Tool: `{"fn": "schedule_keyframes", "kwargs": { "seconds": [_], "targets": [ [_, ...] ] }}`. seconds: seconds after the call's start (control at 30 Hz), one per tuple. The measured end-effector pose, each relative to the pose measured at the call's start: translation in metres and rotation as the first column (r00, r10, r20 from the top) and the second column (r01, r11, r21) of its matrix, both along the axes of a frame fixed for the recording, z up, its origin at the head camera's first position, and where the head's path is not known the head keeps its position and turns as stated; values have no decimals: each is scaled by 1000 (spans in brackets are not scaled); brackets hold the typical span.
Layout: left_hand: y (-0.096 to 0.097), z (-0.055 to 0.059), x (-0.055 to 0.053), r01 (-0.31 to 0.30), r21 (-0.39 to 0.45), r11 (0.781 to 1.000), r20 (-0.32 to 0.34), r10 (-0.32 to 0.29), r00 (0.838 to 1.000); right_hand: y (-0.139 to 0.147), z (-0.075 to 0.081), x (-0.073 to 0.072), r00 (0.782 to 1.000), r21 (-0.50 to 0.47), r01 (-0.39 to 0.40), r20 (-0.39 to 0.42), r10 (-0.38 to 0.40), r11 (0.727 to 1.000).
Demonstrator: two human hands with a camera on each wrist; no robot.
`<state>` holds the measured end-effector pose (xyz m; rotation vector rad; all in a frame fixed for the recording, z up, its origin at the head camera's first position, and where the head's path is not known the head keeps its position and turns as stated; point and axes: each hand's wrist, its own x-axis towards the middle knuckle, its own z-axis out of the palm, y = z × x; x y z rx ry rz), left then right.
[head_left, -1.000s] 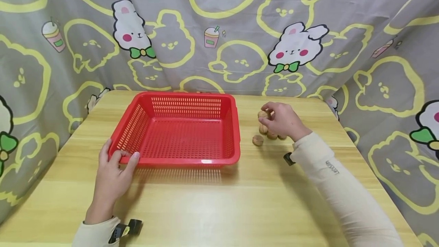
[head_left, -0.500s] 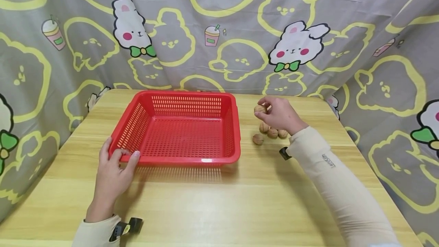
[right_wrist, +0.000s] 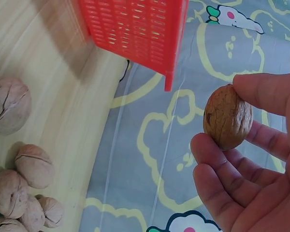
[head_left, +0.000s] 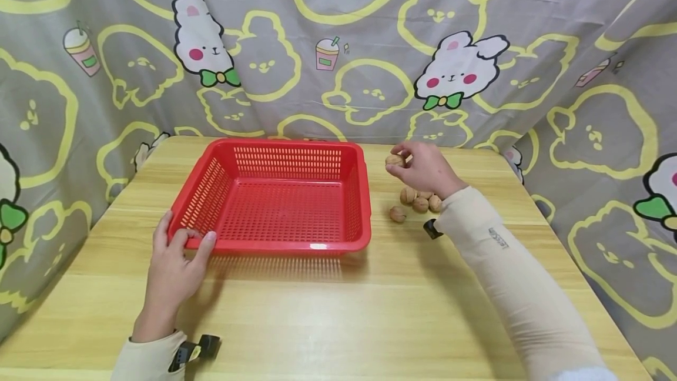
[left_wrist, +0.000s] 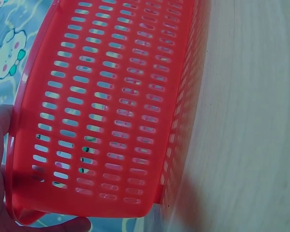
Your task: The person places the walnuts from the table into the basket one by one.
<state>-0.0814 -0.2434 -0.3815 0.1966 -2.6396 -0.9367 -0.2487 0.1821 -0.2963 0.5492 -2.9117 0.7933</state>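
A red plastic basket (head_left: 285, 247) with slotted walls sits on the table, with nothing visible inside. At its near left corner my left hand (head_left: 177, 272) grips the rim, thumb along the near edge and fingers over the side; the left wrist view shows the slotted wall (left_wrist: 101, 106) close up. Right of the basket, my right hand (head_left: 428, 167) pinches a walnut (right_wrist: 227, 117) between thumb and fingertips, held above the table. Below that hand lies a cluster of several walnuts (head_left: 420, 204), and one walnut (head_left: 398, 214) rests apart, nearer the basket.
The wooden table (head_left: 317, 316) spreads in front of the basket. A grey patterned curtain (head_left: 370, 34) hangs behind the table and along both sides. Small black wrist devices (head_left: 209, 346) are worn on both sleeves.
My right hand has lifted the walnut off the cluster and carried it left and away, toward the basket's far right corner. The left hand and basket have stayed put.
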Motion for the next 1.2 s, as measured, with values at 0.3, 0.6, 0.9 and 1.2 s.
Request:
{"fn": "schedule_keyframes", "kwargs": {
  "seconds": [0.3,0.6,0.9,1.2],
  "targets": [
    [2,3,2,5,9,1000,-8,-5,1000,-8,8,-5,1000,-7,-15,0,15,1000],
    [1,3,2,-6,5,1000,6,6,1000,-20,15,-6,999,-7,5,34,-5,1000],
    [1,2,3,-2,9,1000,-9,2,1000,-34,17,-9,1000,-18,-17,0,18,1000],
    [2,2,3,-2,9,1000,-20,2,1000,-44,22,-10,999,-35,-25,20,25,999]
  ]
}}
